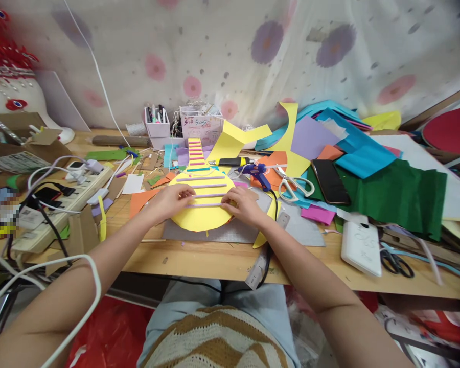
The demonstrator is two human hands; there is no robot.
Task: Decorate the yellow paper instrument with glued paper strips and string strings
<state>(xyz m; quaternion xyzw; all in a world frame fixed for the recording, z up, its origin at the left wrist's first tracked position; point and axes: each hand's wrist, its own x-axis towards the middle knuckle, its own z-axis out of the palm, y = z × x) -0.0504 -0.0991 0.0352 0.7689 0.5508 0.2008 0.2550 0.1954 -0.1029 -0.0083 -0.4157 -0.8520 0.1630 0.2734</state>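
Observation:
A round yellow paper body (200,220) with a narrow neck (195,148) striped in pink lies on the table like a flat guitar. Several thin purple strips (204,186) cross the body from side to side. My left hand (172,200) rests at the left ends of the lower strips, its fingers curled together. At the right end of the lowest strip, my right hand (244,205) has its thumb and fingers closed on it. The fingertips partly hide the strip ends.
Right of the neck lie a blue glue gun (257,173), scissors (293,184), a utility knife (230,162) and a phone (330,181). Coloured sheets (402,199) cover the right side. A power strip (67,199) with cables stands left. A grey mat (291,232) lies underneath.

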